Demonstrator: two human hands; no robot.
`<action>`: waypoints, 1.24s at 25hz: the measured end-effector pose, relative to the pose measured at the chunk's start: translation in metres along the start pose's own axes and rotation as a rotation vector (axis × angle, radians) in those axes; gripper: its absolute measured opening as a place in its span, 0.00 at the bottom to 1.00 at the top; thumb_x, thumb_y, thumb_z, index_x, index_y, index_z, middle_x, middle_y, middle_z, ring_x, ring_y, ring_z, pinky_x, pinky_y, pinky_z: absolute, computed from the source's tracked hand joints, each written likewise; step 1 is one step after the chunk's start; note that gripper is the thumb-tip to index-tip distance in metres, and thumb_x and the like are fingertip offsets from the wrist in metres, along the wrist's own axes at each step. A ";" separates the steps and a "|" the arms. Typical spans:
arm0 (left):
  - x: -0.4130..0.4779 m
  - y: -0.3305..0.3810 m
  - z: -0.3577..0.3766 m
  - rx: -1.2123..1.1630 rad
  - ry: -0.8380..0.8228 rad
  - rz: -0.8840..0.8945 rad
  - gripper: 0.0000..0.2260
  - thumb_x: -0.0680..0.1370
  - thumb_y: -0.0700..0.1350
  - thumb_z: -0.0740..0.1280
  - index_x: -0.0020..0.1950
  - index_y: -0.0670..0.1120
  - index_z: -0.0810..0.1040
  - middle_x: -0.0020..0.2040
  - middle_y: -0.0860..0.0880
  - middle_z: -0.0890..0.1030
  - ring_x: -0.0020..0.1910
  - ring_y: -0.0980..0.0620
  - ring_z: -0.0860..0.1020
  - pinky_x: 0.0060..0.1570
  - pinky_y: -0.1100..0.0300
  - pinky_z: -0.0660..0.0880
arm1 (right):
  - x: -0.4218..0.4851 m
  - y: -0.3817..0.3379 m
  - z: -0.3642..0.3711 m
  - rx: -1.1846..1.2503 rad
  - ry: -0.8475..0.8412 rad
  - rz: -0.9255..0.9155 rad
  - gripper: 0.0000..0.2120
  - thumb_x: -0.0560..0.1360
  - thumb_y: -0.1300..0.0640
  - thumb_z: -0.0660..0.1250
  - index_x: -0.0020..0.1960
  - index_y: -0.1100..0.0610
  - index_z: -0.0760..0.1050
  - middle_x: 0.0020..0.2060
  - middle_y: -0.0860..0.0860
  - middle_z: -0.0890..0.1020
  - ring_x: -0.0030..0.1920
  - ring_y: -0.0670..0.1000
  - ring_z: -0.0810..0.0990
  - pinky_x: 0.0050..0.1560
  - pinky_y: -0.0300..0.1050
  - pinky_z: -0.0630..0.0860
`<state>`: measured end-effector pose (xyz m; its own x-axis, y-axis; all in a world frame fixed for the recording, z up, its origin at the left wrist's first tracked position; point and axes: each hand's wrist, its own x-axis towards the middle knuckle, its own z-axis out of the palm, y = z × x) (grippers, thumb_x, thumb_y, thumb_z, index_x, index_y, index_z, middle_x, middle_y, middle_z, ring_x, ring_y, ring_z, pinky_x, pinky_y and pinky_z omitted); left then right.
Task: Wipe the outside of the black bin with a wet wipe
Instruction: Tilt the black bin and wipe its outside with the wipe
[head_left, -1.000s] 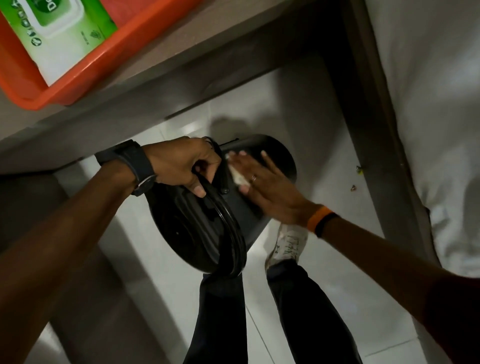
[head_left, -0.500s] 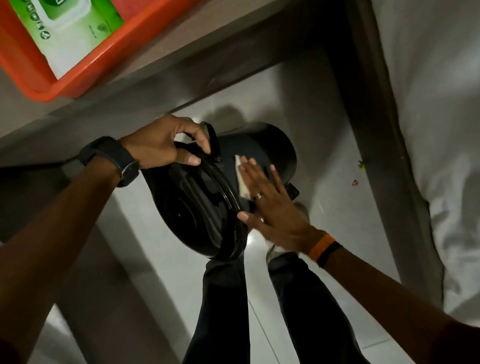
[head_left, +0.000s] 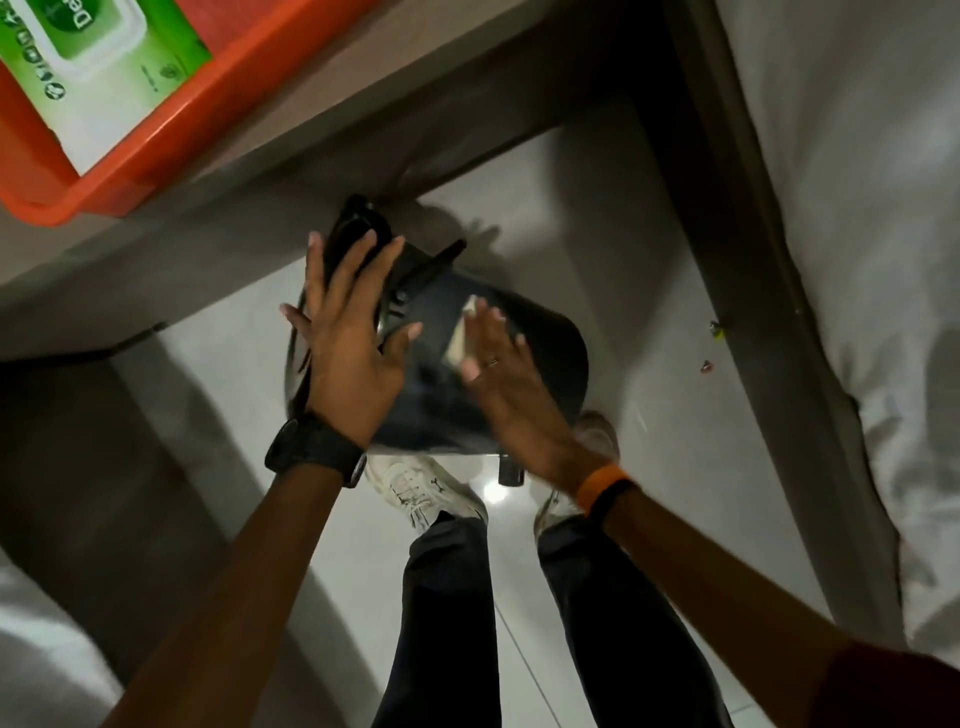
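Hands, two of them, press flat on one black bin (head_left: 540, 358) held tilted above the floor, over two white shoes (head_left: 421, 488). Left hand (head_left: 348, 358) spreads its fingers open across the lid end; right hand (head_left: 506, 384), fingers extended, pins one wet wipe (head_left: 460, 340) against the side. One orange tray (head_left: 171, 135) sits on the desk (head_left: 363, 104), holding one wipes pack (head_left: 98, 78).

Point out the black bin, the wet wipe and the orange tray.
black bin (head_left: 545, 353): head view, on its curved outer wall.
wet wipe (head_left: 460, 338): head view, on the pale strip showing beside the right hand's fingers.
orange tray (head_left: 171, 135): head view, on its front rim.
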<state>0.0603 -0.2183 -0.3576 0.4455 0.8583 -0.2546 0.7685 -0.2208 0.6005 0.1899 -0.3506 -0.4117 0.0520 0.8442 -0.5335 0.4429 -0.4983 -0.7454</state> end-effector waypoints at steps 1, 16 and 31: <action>0.000 -0.002 0.005 -0.070 0.023 -0.067 0.33 0.74 0.34 0.70 0.76 0.51 0.64 0.77 0.47 0.65 0.79 0.43 0.55 0.71 0.29 0.55 | -0.006 -0.006 0.014 -0.081 -0.009 -0.092 0.36 0.82 0.36 0.40 0.84 0.52 0.40 0.83 0.47 0.38 0.84 0.48 0.37 0.84 0.47 0.35; -0.044 -0.033 0.028 0.512 -0.243 -0.211 0.29 0.81 0.45 0.61 0.80 0.49 0.52 0.78 0.41 0.63 0.57 0.32 0.79 0.51 0.41 0.77 | -0.012 0.047 0.014 -0.417 0.049 0.444 0.41 0.82 0.33 0.47 0.84 0.57 0.40 0.85 0.55 0.43 0.85 0.54 0.39 0.83 0.61 0.37; -0.068 -0.029 0.026 0.214 -0.245 -0.200 0.27 0.80 0.45 0.61 0.79 0.52 0.58 0.75 0.42 0.69 0.45 0.36 0.81 0.50 0.44 0.80 | -0.035 0.095 0.001 -0.263 0.212 0.542 0.42 0.79 0.31 0.48 0.84 0.52 0.39 0.85 0.50 0.41 0.85 0.53 0.39 0.84 0.59 0.38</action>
<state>0.0197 -0.2821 -0.3776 0.3540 0.7638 -0.5398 0.9183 -0.1744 0.3554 0.2290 -0.4279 -0.4639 0.4939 0.5202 -0.6968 0.5074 -0.8232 -0.2548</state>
